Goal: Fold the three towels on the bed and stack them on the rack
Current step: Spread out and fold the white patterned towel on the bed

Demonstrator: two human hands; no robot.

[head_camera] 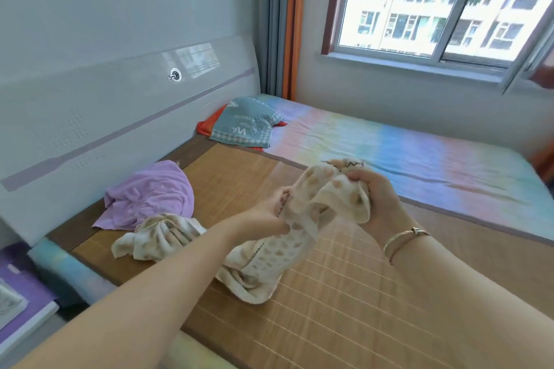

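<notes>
Gripping one spotted towel (pixel 299 237) bunched above the mat (pixel 344 293), my left hand (pixel 266 216) and right hand (pixel 380 201) both pinch it; purple towel (pixel 150 195) lies apart.

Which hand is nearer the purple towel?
Left. The left hand grips the spotted towel just right of the purple towel; the right hand is farther right.

Legible text appears on one item only: the grey-blue pillow cover (pixel 244 123) at the head of the bed. White lettering, seen upside down from this view, reads "GO FOR A TRAVEL" beside a large white mark resembling "VV". No other labels or numbers are readable.
</notes>
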